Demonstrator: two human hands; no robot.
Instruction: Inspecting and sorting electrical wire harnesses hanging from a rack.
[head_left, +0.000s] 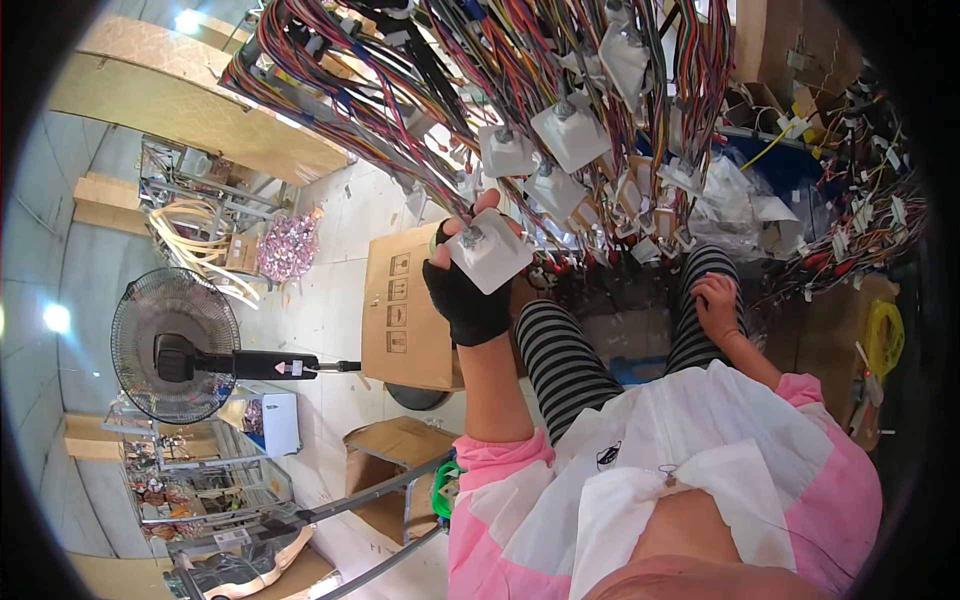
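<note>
My left hand (470,302), in a black fingerless glove, is raised and closed around the lower end of a wire bundle (425,183). A white square piece (490,258), resembling a foam or plastic sheet, sits on that end and hides part of my fingers. Similar white pieces (572,133) cap other bundles hanging just to the right. Bare and empty, my right hand (718,308) lies on my right leg, over the black-and-grey striped trousers (712,265), its fingers loosely spread.
Many coloured wire harnesses (340,60) hang overhead. Left of me stand a cardboard box (405,310) and a black fan (175,345). Clear plastic bags (740,200) and more harnesses (850,240) crowd the right side. A metal rail (370,495) crosses the lower left near an open carton (395,440).
</note>
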